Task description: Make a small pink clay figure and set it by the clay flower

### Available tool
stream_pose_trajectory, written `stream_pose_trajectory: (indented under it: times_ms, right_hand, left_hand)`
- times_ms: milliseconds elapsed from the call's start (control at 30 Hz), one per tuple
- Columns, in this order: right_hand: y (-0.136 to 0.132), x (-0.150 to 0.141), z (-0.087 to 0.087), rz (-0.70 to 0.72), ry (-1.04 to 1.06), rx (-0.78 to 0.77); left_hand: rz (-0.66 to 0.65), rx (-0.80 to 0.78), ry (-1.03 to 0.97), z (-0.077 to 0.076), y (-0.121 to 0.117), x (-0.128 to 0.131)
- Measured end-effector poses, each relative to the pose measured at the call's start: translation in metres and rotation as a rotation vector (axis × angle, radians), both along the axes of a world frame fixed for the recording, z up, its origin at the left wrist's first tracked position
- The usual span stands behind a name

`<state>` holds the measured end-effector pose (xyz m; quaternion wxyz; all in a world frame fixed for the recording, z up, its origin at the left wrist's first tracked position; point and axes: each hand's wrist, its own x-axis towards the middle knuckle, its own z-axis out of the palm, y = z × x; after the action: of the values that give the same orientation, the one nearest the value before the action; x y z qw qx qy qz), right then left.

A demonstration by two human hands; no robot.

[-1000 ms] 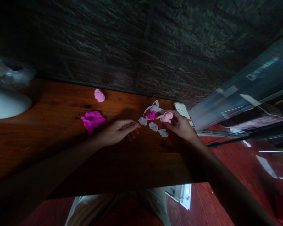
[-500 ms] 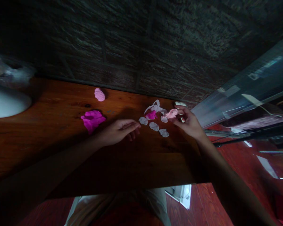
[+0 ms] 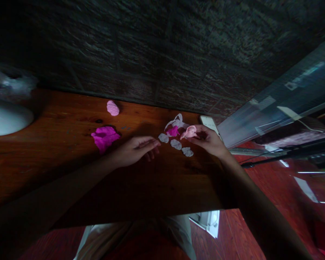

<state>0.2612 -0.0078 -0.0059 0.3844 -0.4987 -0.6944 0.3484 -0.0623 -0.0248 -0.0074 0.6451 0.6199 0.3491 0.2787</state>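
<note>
My right hand (image 3: 209, 141) pinches a small pale pink clay piece (image 3: 189, 132) just above the wooden table (image 3: 56, 169). My left hand (image 3: 137, 150) rests on the table with its fingers loosely extended, holding nothing. Between the hands lie three flat whitish clay petals (image 3: 176, 144). Behind them sit a small magenta piece (image 3: 173, 131) and a whitish curled piece (image 3: 177, 122). A bigger magenta clay lump (image 3: 105, 136) lies left of my left hand, and a pale pink lump (image 3: 113, 108) sits near the wall.
A phone (image 3: 209, 123) lies at the table's right back corner, close behind my right hand. A white rounded object (image 3: 8, 119) and a crumpled plastic bag (image 3: 8, 81) stand at the far left. A dark brick wall (image 3: 162, 54) backs the table. The table's edge drops to red floor at right.
My right hand carried the pink piece back and right toward the phone, then returned left near the petals. My left hand stayed put.
</note>
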Motion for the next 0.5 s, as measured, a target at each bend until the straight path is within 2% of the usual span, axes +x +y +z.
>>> stream_pose_trajectory:
  times_ms: [367,500]
  right_hand:
    - [0.002,0.005,-0.006,-0.036,0.043,-0.061]
    - [-0.004,0.013,-0.002,-0.06,0.088,-0.054]
  left_hand:
    - [0.0,0.014,0.001,0.002,0.0,0.0]
    - [0.004,0.002,0.001,-0.001,0.0,0.002]
